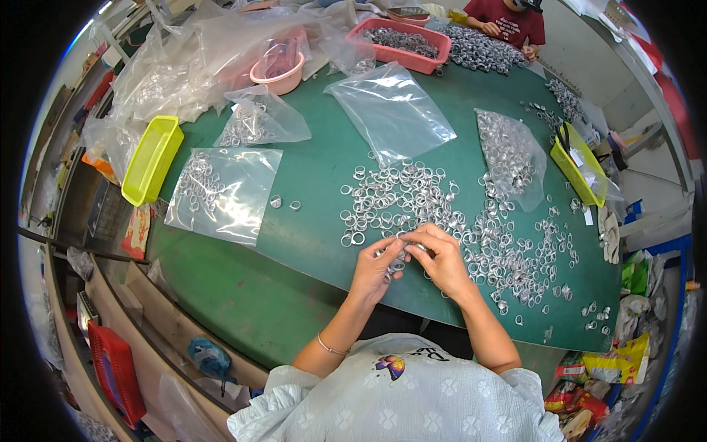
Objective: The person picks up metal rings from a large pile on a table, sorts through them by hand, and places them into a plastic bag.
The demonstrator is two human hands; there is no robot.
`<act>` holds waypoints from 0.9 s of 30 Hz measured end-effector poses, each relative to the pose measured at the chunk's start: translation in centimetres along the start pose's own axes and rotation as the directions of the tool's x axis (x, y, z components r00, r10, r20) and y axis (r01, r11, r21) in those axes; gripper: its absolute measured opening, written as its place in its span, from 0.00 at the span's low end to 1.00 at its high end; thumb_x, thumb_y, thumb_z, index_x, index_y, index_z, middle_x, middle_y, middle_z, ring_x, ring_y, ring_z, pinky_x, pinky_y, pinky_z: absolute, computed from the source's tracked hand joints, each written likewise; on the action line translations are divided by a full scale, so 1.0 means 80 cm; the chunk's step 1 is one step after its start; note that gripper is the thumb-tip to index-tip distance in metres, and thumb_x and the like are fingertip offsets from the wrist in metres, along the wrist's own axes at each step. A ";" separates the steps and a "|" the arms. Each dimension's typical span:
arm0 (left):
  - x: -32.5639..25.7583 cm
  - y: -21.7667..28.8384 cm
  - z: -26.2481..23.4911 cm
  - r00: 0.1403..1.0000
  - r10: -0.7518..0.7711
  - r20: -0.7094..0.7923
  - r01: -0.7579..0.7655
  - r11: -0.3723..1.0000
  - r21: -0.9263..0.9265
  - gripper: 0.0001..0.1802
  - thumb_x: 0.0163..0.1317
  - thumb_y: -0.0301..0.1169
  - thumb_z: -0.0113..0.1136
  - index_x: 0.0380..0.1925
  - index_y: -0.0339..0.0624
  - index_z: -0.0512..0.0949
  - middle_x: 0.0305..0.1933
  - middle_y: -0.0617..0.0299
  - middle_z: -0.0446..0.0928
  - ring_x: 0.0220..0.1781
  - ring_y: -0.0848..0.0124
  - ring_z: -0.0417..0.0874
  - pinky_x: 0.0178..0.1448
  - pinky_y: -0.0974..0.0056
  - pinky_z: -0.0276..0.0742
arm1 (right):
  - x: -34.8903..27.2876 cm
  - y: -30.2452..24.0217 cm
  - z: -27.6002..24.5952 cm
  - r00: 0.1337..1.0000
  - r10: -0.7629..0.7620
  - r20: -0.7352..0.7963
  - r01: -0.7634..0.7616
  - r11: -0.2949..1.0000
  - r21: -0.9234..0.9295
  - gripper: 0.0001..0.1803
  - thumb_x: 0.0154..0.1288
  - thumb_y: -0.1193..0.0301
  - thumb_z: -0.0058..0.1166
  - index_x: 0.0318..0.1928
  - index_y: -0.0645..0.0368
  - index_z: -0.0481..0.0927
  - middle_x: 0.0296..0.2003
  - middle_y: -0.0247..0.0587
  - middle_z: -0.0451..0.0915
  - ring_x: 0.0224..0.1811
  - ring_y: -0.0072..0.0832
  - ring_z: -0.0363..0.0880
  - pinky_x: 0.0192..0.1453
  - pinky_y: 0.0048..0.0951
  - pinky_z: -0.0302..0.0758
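Note:
Close to the table's near edge, both my hands meet. My left hand [379, 269] is closed round several silver metal rings [395, 267], some showing between its fingers. The fingertips of my right hand [436, 258] pinch together at the left thumb, and what they hold there is too small to make out. Just beyond the hands lies a loose pile of silver rings [398, 195], spreading into a wider scatter [515, 254] on the right. Two single rings [286, 203] lie apart on the green table [317, 169], left of the pile.
Clear plastic bags with rings [199, 184] lie left, and another bag [512, 155] right. A flat plastic bag [390, 110] lies beyond the pile. Yellow baskets [152, 160] flank the table. A pink basin of rings [401, 44] stands at the back, near a person in dark red [508, 22].

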State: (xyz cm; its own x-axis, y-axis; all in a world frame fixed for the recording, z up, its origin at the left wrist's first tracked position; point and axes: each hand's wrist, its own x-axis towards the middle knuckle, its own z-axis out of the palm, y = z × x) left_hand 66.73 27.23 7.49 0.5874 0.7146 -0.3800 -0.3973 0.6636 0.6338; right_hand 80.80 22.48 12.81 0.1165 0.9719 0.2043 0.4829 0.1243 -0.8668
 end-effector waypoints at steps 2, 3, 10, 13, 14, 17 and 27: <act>-0.001 0.000 -0.001 1.000 0.005 -0.009 -0.005 1.000 0.018 0.14 0.60 0.33 0.62 0.43 0.38 0.76 0.31 0.62 0.79 0.30 0.78 0.79 0.23 0.75 0.68 | 0.000 -0.001 -0.003 0.999 0.020 0.049 -0.020 1.000 -0.005 0.07 0.56 0.80 0.58 0.37 0.65 0.79 0.31 0.36 0.74 0.28 0.22 0.74 0.29 0.23 0.69; -0.003 0.000 -0.002 1.000 0.011 -0.019 -0.010 0.999 0.040 0.14 0.59 0.33 0.63 0.43 0.38 0.76 0.31 0.62 0.79 0.30 0.78 0.78 0.23 0.75 0.68 | 0.001 -0.007 -0.007 0.995 0.054 0.081 -0.056 0.998 0.014 0.07 0.56 0.80 0.58 0.37 0.65 0.79 0.31 0.36 0.75 0.28 0.21 0.73 0.30 0.23 0.69; -0.003 0.004 -0.004 0.998 0.045 0.037 -0.048 0.993 0.105 0.15 0.58 0.32 0.64 0.42 0.36 0.77 0.30 0.60 0.79 0.27 0.79 0.77 0.23 0.75 0.68 | -0.002 -0.002 -0.021 0.881 0.374 0.289 -0.473 0.712 0.519 0.07 0.61 0.76 0.56 0.37 0.67 0.78 0.28 0.29 0.75 0.26 0.16 0.70 0.27 0.20 0.66; -0.004 0.004 -0.008 0.999 0.049 -0.002 -0.049 0.992 0.118 0.15 0.60 0.34 0.62 0.42 0.36 0.77 0.31 0.58 0.79 0.28 0.77 0.77 0.23 0.76 0.68 | -0.008 0.012 -0.025 0.874 0.402 0.274 -0.482 0.642 0.596 0.08 0.62 0.75 0.55 0.40 0.65 0.78 0.27 0.29 0.75 0.23 0.15 0.68 0.25 0.18 0.64; -0.003 0.004 -0.009 0.999 0.038 0.005 -0.038 0.993 0.108 0.15 0.60 0.34 0.61 0.42 0.36 0.77 0.31 0.59 0.79 0.28 0.77 0.78 0.23 0.76 0.67 | -0.008 0.020 -0.025 0.928 0.347 0.135 -0.369 0.808 0.460 0.08 0.62 0.75 0.54 0.42 0.64 0.77 0.27 0.28 0.75 0.22 0.14 0.67 0.25 0.18 0.64; -0.004 0.005 -0.011 1.000 0.007 0.019 -0.008 0.997 0.081 0.15 0.61 0.35 0.61 0.43 0.36 0.76 0.32 0.59 0.78 0.30 0.76 0.78 0.23 0.76 0.68 | -0.005 0.030 -0.025 0.979 0.179 -0.099 -0.173 0.982 0.070 0.11 0.62 0.76 0.54 0.45 0.61 0.77 0.27 0.26 0.75 0.21 0.14 0.66 0.25 0.17 0.64; -0.012 -0.017 0.006 0.939 -0.254 0.233 0.253 0.967 0.037 0.16 0.63 0.36 0.56 0.47 0.40 0.74 0.37 0.64 0.78 0.35 0.76 0.81 0.27 0.72 0.77 | -0.038 -0.010 -0.002 0.916 0.401 -0.009 -0.357 0.827 0.434 0.18 0.70 0.65 0.44 0.57 0.58 0.67 0.36 0.30 0.65 0.33 0.19 0.65 0.37 0.22 0.67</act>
State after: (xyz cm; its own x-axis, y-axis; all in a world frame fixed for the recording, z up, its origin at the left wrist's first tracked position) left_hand 67.09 25.55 7.33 0.8166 0.4504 -0.3611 -0.2093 0.8140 0.5419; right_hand 80.19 19.40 13.00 0.3078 0.9386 -0.1560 -0.0192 -0.1579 -0.9873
